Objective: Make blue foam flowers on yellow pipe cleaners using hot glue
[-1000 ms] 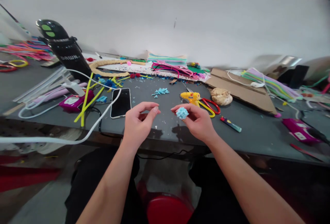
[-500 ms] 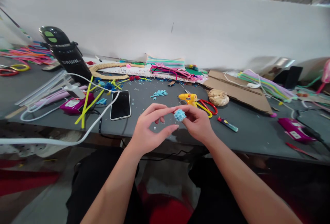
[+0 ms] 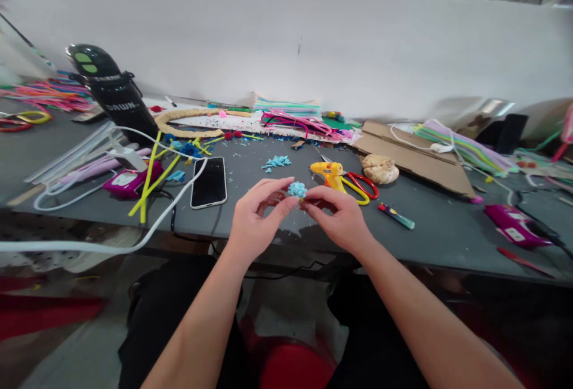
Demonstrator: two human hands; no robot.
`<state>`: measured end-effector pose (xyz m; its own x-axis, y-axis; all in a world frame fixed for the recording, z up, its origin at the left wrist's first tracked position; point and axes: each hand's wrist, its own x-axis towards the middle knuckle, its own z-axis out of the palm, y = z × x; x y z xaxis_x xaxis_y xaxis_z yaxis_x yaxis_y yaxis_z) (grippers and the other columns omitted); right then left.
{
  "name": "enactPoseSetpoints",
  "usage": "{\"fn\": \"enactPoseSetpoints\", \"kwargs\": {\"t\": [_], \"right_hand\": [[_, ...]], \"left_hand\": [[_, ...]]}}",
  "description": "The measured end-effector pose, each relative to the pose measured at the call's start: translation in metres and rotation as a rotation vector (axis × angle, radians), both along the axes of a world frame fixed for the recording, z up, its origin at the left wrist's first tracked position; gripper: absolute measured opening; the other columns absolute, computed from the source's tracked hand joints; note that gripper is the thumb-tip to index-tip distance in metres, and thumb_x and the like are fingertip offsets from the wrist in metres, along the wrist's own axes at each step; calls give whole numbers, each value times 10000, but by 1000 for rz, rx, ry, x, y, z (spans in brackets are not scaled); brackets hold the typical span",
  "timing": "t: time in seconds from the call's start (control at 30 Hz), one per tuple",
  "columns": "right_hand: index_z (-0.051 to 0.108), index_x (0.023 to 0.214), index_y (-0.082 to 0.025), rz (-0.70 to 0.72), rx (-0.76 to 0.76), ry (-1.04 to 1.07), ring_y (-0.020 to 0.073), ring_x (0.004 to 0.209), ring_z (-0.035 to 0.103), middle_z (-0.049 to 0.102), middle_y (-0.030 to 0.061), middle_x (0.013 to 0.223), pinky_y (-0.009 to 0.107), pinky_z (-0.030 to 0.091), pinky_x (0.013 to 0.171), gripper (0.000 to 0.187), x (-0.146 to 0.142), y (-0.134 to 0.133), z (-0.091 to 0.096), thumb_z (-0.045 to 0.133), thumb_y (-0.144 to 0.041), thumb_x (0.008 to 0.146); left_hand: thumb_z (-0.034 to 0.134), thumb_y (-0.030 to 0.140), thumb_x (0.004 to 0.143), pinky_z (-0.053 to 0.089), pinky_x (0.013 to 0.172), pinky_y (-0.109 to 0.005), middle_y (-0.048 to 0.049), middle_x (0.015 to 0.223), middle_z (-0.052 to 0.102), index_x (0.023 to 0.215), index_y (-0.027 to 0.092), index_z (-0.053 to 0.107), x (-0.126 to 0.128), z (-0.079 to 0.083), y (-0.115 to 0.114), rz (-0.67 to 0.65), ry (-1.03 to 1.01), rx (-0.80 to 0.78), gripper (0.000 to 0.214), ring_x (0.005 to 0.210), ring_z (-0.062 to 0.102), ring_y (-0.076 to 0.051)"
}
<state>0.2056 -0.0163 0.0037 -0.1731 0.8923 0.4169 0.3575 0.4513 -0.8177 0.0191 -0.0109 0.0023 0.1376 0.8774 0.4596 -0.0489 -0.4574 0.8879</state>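
Observation:
A small light-blue bumpy ball point(image 3: 297, 190), like a cluster of short fuzzy pieces, is held up over the table's front edge. My left hand point(image 3: 257, 216) pinches it from the left between thumb and fingers. From the right, my right hand point(image 3: 342, 219) closes its fingertips at the ball's lower right side, where a bit of yellow shows. Exactly what those fingertips grip is partly hidden. Beyond the hands lies a pile of loose light-blue pieces point(image 3: 276, 163). Just past my right hand is a yellow glue gun point(image 3: 327, 169), beside scissors with red and yellow handles point(image 3: 364, 191).
A phone point(image 3: 209, 182), yellow pipe cleaners point(image 3: 151, 185) and a white cable point(image 3: 152, 237) lie to the left, before a black bottle point(image 3: 117, 99). Rightward are a lighter-like stick point(image 3: 396, 216), a pale lump point(image 3: 379, 169), cardboard point(image 3: 414, 162) and a magenta box point(image 3: 514, 225).
The blue ball has moved slightly left and up, from my right fingertips into my left hand's pinch. My left thumb and fingers, apart before, have closed on it.

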Motion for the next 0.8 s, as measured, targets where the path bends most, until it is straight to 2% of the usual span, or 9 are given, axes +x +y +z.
{"fn": "enactPoseSetpoints", "kwargs": {"t": [0.23,0.33,0.47,0.67,0.8], "right_hand": [[717,998,-217,29,-131,-33,146,659,712,759,16,868,254,561,631,155,-1,-13,6,659,-309,887],[720,1008,-222,19,-145,-78,137,618,691,756,10,852,253,545,605,161,-2,-15,5,648,-310,894],[726,980,-214,-4,-155,-127,137,630,675,747,13,813,244,526,588,151,-4,-15,6,646,-305,890],[706,982,-221,39,-215,-35,131,562,633,719,10,768,254,519,529,197,0,-15,8,614,-380,911],[705,1105,-254,-10,-114,-36,149,677,632,715,28,875,277,520,595,240,7,-9,11,625,-369,910]], "left_hand": [[724,332,837,569,727,-245,-70,1008,747,1116,189,727,1,-2,5,19,-45,-201,314,804,689,-152],[729,368,827,574,740,-264,-76,1008,747,1086,178,735,2,-4,8,-16,-89,-288,322,759,682,-143],[764,378,789,572,795,-296,-85,1005,747,1067,169,734,3,-8,9,-68,-163,-378,350,826,688,-167],[790,356,761,575,777,-298,-79,952,754,1019,168,745,0,-13,10,-97,-235,-456,322,805,693,-166],[811,353,735,581,748,-296,-78,922,756,1002,163,755,-1,-14,10,-128,-254,-543,332,752,697,-158]]}}
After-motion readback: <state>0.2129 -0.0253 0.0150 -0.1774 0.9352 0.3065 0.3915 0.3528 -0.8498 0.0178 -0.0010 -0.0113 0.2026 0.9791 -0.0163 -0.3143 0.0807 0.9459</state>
